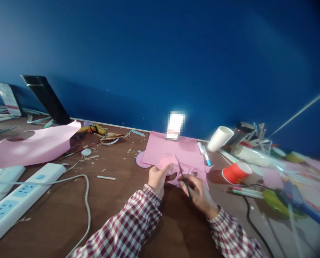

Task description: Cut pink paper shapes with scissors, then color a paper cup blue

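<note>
My left hand pinches a round piece of pink paper just above the brown table. My right hand is closed on a pair of dark scissors, whose blades point up into the pink piece. Both hands work over a larger pink sheet lying flat by the blue wall. Both arms wear red and white checked sleeves.
A big pink sheet and white power strips with a cable lie at left. At right are a red paper cup, a white cup, markers, a jar of sticks and craft clutter. Paper scraps litter the table.
</note>
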A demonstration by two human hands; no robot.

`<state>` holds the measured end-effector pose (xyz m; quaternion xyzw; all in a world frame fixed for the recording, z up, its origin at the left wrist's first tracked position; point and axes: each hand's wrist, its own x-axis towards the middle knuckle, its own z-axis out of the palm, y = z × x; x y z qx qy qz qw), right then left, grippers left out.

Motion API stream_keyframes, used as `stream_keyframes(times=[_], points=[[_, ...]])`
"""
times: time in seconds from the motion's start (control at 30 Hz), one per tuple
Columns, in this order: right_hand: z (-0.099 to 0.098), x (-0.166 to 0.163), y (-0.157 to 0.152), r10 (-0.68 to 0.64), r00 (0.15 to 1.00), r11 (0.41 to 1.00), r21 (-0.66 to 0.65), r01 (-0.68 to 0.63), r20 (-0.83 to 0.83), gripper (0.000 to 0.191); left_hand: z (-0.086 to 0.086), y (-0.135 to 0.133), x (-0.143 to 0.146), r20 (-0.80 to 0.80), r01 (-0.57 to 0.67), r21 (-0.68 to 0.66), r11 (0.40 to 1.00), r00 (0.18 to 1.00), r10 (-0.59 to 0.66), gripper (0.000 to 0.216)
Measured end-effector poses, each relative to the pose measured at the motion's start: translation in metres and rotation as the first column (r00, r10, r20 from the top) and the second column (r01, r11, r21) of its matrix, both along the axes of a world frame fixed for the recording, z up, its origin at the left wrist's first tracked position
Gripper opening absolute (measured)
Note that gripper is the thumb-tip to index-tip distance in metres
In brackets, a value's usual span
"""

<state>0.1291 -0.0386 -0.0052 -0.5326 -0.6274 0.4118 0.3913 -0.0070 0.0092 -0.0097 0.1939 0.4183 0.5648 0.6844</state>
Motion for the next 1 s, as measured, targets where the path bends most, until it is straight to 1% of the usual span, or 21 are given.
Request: stream_keyframes(times=[0.2,0.5,0.6,0.73,0.87,1.0], points=[[0.000,-0.001,0.001,0.002,1.000,1.000,0.031,-0.002,0.002,0.018,0.003,0.000,0.001,-0.001,0.006,-0.015,1.000,1.000,-0.006,0.028],[0.001,0.001,0.000,-0.003,1.000,1.000,0.018,0.003,0.024,0.018,0.002,0.000,0.000,0.014,-0.012,-0.018,1.000,1.000,0.012,0.028],[-0.002,0.002,0.001,-0.038,0.999,0.999,-0.004,0.038,-0.006,0.020,0.002,0.000,0.000,0.014,0.000,-0.026,1.000,1.000,0.000,0.031],[-0.008,0.003,0.003,-0.084,0.992,0.996,-0.041,0.080,-0.097,0.029,0.001,0.001,-0.001,-0.015,-0.010,-0.057,0.998,1.000,0.009,0.032],[-0.009,0.004,0.004,-0.082,0.993,0.996,-0.035,0.079,-0.085,0.034,-0.001,0.001,-0.001,0.012,-0.001,-0.071,0.997,1.000,0.002,0.034],[-0.006,0.003,0.003,-0.070,0.995,0.997,-0.027,0.068,-0.074,0.031,0.002,0.000,-0.001,0.020,0.007,-0.080,0.997,1.000,-0.006,0.032]])
